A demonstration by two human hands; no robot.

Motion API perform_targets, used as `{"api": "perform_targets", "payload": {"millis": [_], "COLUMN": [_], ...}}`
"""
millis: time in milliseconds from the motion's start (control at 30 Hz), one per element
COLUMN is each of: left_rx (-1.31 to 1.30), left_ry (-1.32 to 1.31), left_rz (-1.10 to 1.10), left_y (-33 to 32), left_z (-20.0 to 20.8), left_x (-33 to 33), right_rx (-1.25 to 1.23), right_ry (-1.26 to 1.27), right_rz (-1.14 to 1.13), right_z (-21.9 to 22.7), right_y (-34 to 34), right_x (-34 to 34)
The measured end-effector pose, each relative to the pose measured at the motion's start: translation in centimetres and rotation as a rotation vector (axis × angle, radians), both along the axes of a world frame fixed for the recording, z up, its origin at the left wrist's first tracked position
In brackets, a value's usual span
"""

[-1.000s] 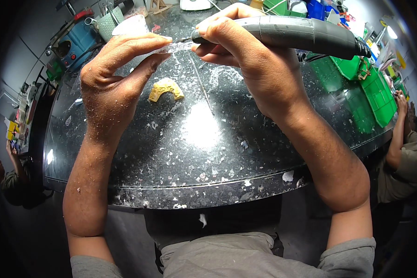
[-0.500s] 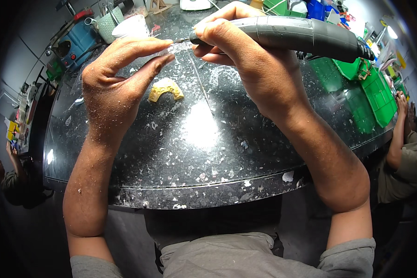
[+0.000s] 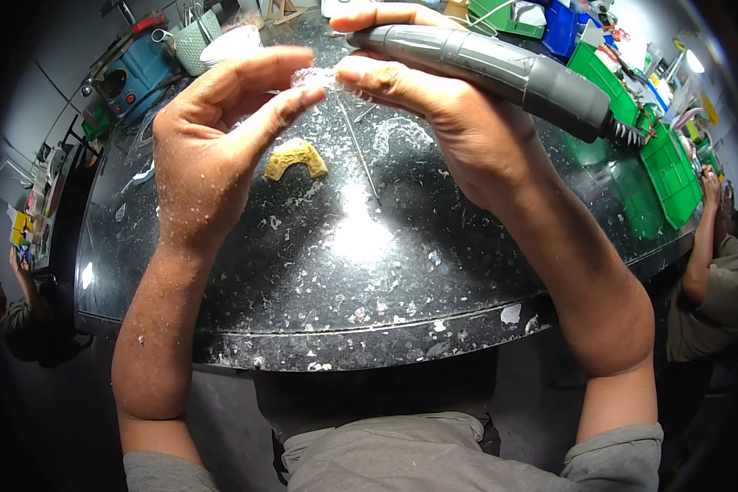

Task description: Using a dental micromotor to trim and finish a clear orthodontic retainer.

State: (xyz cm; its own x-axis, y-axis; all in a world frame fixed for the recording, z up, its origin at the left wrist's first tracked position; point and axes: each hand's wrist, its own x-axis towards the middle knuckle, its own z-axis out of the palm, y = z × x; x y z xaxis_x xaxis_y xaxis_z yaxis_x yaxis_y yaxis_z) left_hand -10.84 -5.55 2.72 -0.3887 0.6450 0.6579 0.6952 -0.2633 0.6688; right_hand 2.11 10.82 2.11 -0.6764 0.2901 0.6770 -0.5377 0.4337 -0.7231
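Note:
Between both hands, high in the middle of the head view, is a clear, toothed dental aligner (image 3: 312, 78). My left hand (image 3: 209, 135) has its thumb and index finger closed about its left end; the index finger is slightly blurred. My right hand (image 3: 471, 123) holds a thick dark grey rotary handpiece (image 3: 488, 67) across the palm, and its thumb touches the aligner's right end. The handpiece's tip is hidden by the fingers. Below the left fingertips, a yellow dental arch model (image 3: 295, 159) lies on the black table (image 3: 303, 287).
A thin metal tool (image 3: 355, 152) and a clear arch-shaped piece (image 3: 402, 131) lie beyond the model. Green bins (image 3: 668, 176) line the right; a blue machine (image 3: 139, 78) and a pale green basket (image 3: 190, 45) stand far left. White flecks dot the tabletop. Other people sit at both sides.
The handpiece has swung back in my right hand, its corded end dropping lower. My right thumb has moved onto the aligner, which now shows more plainly between the hands.

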Motion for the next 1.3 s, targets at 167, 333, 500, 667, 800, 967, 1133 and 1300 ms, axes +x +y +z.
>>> {"api": "perform_targets", "payload": {"millis": [167,333,500,667,800,967,1133,1300], "left_rx": [-0.044,0.050,0.048,0.021,0.050,0.023,0.035,0.025], "left_ry": [-0.107,-0.078,-0.047,0.024,0.007,0.063,0.056,0.083], "left_rz": [-0.018,0.042,0.038,0.034,-0.016,0.017,0.007,0.018], "left_y": [-0.1,0.2,0.6,-0.1,0.0,-0.1,-0.1,0.0], "left_z": [-0.1,-0.4,-0.2,-0.6,-0.9,-0.7,-0.7,-0.6], "left_x": [0.0,-0.7,-0.6,-1.3,-1.7,-1.5,-1.5,-1.3], "right_rx": [-0.357,-0.405,0.511,-0.137,0.043,0.047,0.073,0.114], "right_ry": [-0.012,-0.146,0.381,-0.128,-0.080,-0.068,-0.054,-0.029], "right_rz": [0.038,0.074,-0.516,-0.144,-0.362,-0.344,-0.342,-0.352], "right_z": [-0.4,0.7,-0.7,2.6,2.0,1.8,1.7,1.3], "right_y": [-0.2,-0.7,0.9,-2.3,-2.4,-2.3,-2.2,-1.9], "right_x": [0.3,1.3,0.0,2.8,2.1,2.2,2.0,1.8]}}
